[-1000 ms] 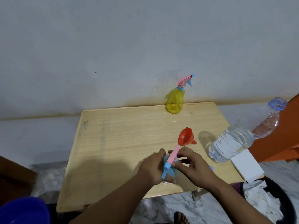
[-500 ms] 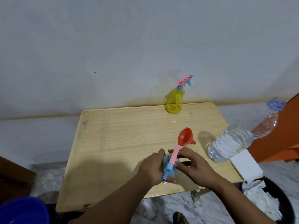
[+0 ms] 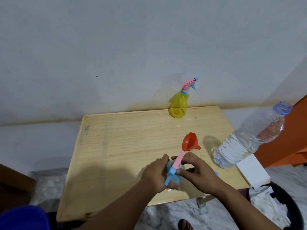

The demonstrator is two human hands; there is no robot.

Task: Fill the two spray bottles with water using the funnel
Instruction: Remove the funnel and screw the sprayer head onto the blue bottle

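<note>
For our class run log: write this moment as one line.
left hand: grips blue spray bottle | right hand: at its spray head | funnel: lying unused on table

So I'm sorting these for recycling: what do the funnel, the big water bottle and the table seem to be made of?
Funnel: looks like opaque red plastic, smooth with a slight sheen. Water bottle: thin clear plastic, ribbed and see-through, with a blue cap. Table: pale wood or wood-look laminate, matte, with visible grain lines; which of the two is unclear.
</note>
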